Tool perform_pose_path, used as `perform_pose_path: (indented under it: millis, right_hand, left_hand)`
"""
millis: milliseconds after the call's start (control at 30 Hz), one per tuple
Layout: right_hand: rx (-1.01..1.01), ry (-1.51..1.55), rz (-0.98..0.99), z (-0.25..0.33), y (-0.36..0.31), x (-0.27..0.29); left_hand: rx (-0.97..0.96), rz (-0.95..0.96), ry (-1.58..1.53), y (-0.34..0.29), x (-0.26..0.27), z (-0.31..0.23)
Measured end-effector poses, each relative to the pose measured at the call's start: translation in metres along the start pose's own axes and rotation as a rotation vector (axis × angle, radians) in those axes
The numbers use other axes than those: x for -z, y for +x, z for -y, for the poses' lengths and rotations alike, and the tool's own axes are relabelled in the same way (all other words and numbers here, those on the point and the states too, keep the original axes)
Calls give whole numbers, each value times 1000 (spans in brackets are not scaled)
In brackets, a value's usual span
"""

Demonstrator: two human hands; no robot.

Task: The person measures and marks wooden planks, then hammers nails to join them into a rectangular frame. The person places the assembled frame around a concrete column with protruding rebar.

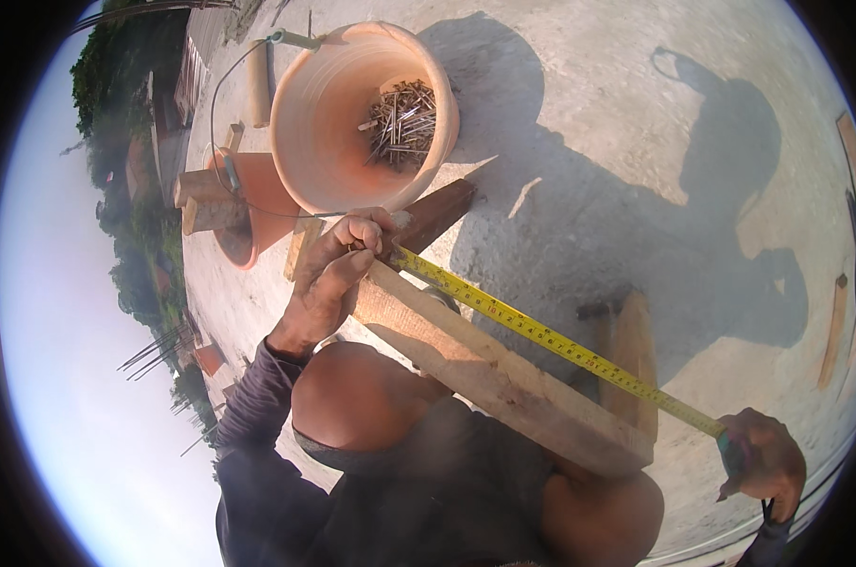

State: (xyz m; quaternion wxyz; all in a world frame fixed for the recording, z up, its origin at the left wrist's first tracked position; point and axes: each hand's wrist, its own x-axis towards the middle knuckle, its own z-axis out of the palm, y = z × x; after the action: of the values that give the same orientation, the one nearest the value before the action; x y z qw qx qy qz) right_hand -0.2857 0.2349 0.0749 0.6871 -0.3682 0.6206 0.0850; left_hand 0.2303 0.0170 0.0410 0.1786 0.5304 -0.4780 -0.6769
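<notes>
A yellow tape measure blade (541,335) is stretched out in front of me, along the far side of a squared wooden beam (503,373). My left hand (338,274) pinches the blade's free end at the beam's far left end. At lower right my right hand (773,463) is wrapped round the teal tape measure case (733,454), past the beam's near right end. The beam lies aslant by my bare knees. Its near end is beside another upright-looking wooden piece (631,350), partly hidden behind the blade.
An orange bucket (310,123) holding many nails (404,123) tilts beyond my left hand, its wire handle hanging loose. Another orange bucket (267,184) holds wood pieces (210,201). A dark wood piece (437,213) lies nearby. Shadows cross the concrete floor (588,104); a wooden strip (832,331) lies far right.
</notes>
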Motion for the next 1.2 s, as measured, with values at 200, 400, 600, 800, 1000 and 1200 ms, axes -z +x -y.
perform_pose_path:
  millis: [200, 400, 600, 800, 1000, 1200]
  right_hand:
    - [-50, 7, 53, -14, -4, 2]
    - [9, -198, 41, -8, -4, -5]
    - [-14, -121, 158, 5, -7, -5]
    - [-55, -326, 193, 9, -5, -9]
    - [-68, -359, 174, 13, -3, -9]
    - [-2, -318, 168, 4, -4, -9]
  left_hand:
    - [-12, -60, 34, 2, -7, 0]
    - [16, -127, 127, 5, -10, -3]
    - [-7, -135, 176, 11, -13, 0]
    - [-26, -209, 246, 9, -8, 6]
    - [22, -289, 263, 6, 3, 7]
    - [80, -183, 202, 10, -11, 0]
